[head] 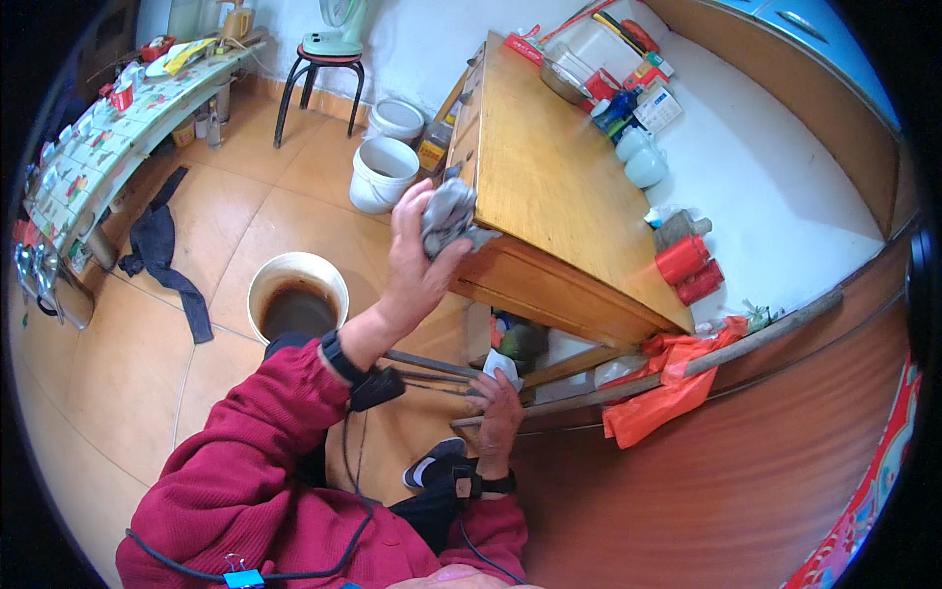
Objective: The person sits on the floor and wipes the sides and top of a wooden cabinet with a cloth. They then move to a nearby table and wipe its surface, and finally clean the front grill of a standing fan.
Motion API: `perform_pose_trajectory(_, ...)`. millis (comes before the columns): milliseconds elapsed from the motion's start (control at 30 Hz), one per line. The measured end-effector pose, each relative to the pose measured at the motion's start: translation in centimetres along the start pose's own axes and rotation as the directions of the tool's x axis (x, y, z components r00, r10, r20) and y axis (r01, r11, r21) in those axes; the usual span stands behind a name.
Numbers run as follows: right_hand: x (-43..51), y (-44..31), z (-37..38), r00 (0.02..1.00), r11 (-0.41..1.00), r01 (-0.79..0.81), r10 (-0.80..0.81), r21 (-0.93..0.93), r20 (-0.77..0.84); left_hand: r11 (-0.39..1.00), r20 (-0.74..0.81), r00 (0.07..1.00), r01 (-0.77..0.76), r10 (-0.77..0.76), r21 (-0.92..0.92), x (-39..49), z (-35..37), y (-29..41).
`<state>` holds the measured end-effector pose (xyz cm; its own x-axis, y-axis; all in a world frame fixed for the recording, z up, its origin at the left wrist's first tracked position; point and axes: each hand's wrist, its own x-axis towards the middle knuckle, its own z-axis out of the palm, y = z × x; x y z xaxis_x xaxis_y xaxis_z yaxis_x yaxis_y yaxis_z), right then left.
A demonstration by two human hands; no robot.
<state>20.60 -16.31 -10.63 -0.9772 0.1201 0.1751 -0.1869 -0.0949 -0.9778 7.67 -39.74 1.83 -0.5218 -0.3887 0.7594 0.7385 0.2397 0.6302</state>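
My left hand (416,258) holds a crumpled grey cloth (450,213) against the front corner of a wooden table (567,177) with drawers. My right hand (500,416) is lower, below the table's end, with its fingertips at a small white piece of paper or cloth (502,367); whether it grips this piece is unclear. Dark thin bars run beside those fingers. On the floor left of my left forearm stands a white bucket (335,283) with dark, murky liquid inside. Both wrists wear black straps.
A white pail (383,177) stands by the drawers. Red canisters (688,269), jars and boxes line the table's wall side. A wooden pole (765,333) with an orange plastic bag (655,405) lies at right. Black cloth (158,243) lies on the floor; a stool (327,55) holds a fan.
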Motion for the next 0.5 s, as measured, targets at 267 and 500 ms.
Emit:
perform_pose_trajectory(267, -0.4, 0.7, -1.9, 0.987, 0.99, -0.131, 0.127, -0.045, -0.097, 0.971, 0.203, 0.979, -0.054, 0.006, 0.232, -4.7, 1.0, -4.3)
perform_pose_trajectory(500, -0.2, 0.4, -2.4, 0.98, 0.983, -0.101, 0.072, -0.153, -0.184, 0.947, 0.173, 0.971, -0.202, 0.162, 0.248, -3.2, 0.4, -2.7)
